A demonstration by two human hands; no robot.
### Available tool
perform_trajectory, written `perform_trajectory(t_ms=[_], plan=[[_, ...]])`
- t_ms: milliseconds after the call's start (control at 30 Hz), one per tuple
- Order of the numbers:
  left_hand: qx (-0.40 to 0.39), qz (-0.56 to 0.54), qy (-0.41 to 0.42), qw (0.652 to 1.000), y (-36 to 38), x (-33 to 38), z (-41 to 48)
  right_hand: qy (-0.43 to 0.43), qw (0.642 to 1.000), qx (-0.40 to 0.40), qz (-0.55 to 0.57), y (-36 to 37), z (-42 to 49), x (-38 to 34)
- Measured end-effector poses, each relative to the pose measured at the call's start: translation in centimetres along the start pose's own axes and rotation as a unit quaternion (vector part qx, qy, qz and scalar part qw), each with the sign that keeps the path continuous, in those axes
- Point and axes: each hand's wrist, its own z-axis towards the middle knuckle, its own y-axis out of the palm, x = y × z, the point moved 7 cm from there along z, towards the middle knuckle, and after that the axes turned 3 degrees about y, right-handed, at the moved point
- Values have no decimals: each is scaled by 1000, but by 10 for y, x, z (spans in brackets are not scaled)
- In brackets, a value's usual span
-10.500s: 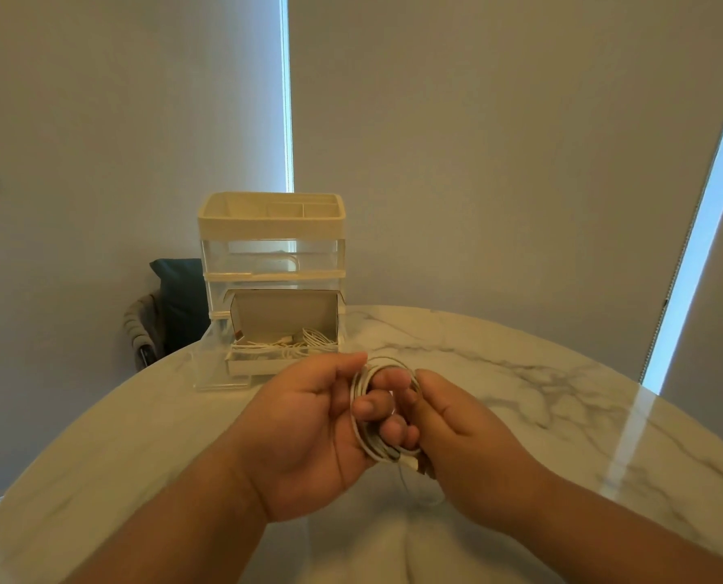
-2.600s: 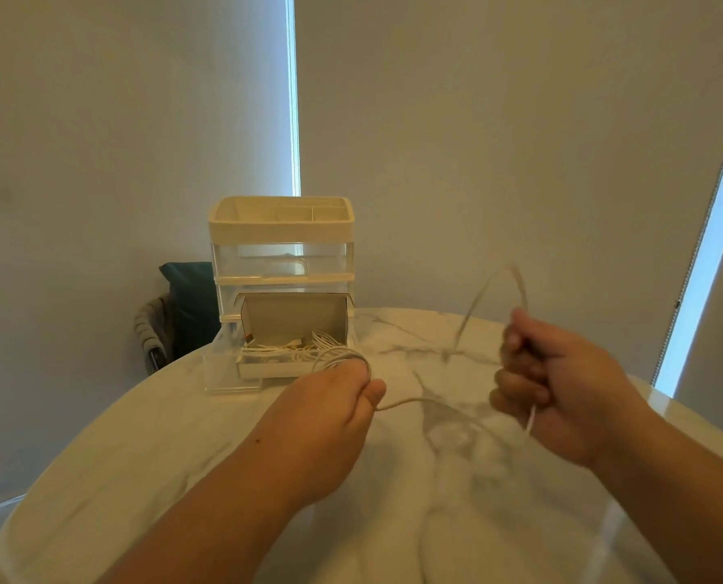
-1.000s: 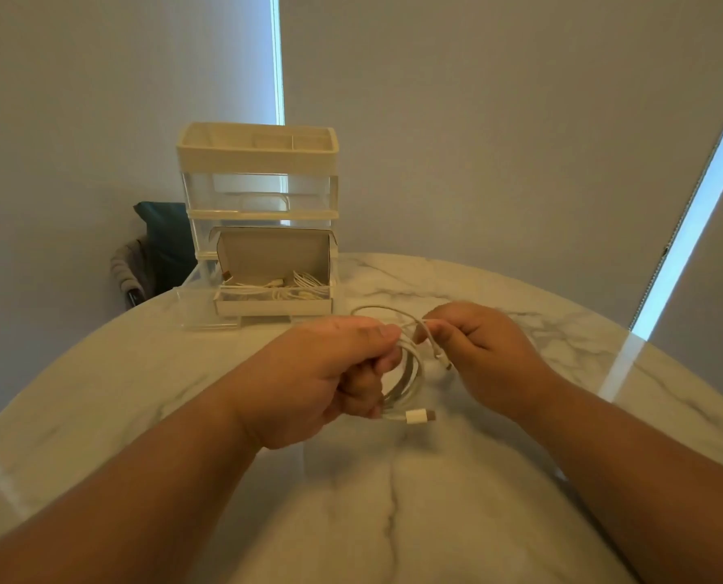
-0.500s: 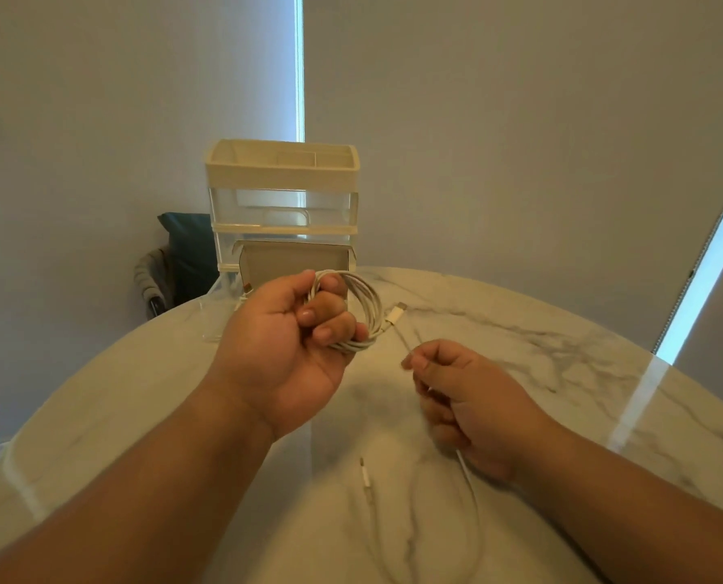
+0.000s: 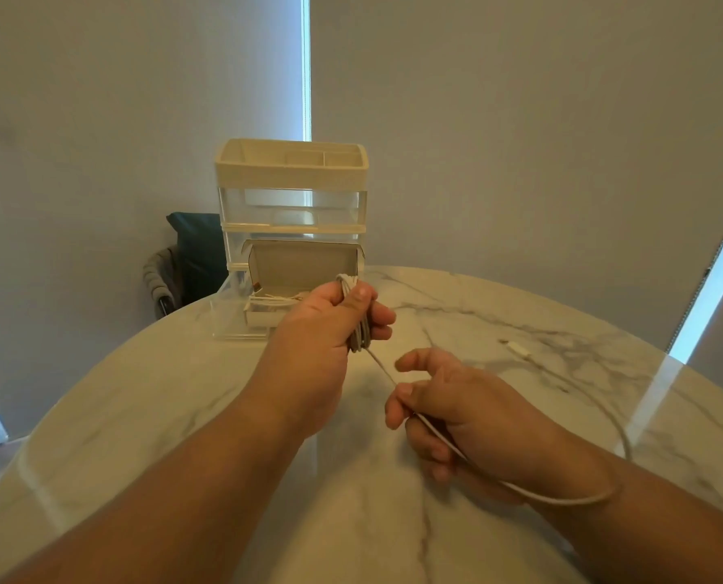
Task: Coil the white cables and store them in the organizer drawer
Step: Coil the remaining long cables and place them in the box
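Left hand (image 5: 324,326) clenches the white cable coil (image 5: 357,335) at 12 o'clock, just before the open organizer drawer (image 5: 228,318); right hand (image 5: 469,415) pinches its loose strand (image 5: 380,364). The tail (image 5: 562,498) seems to loop behind that hand, so a tug could snag it and spring the coil. Half a second ago the loops hung open; now they are squeezed flat.

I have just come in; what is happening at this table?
A person is coiling a white cable. The left hand grips the loops, and the right hand pinches the loose strand, whose far end lies on the marble table. Behind, the organizer has its bottom drawer pulled out, with other cables inside.
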Motion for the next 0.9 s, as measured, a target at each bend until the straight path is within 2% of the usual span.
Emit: perform_trajectory(t_ms=[100, 267, 400, 500, 600, 767, 833, 900], plan=[[15, 17, -3, 1000, 2, -6, 0, -2, 1000, 13, -28, -1, 0, -1], [64, -156, -38, 985, -2, -9, 0, 8, 991, 29, -134, -4, 5, 13], [121, -196, -60, 971, -13, -10, 1, 19, 986, 24, -164, -7, 8, 14], [155, -250, -88, 952, -21, -11, 2, 21, 972, 10, -235, -2, 6, 14], [149, -274, -91, 946, -24, -9, 3, 4, 956, 31, -291, -5, 6, 9], [119, -148, -50, 981, -20, -6, 13, 17, 967, 43, -249, -12, 7, 10], [108, -37, -19, 993, -20, -5, 14, 25, 979, 23, -199, -8, 5, 12], [97, 113, 40, 988, -17, 3, 7, 30, 989, -7, -146, -3, 3, 12]])
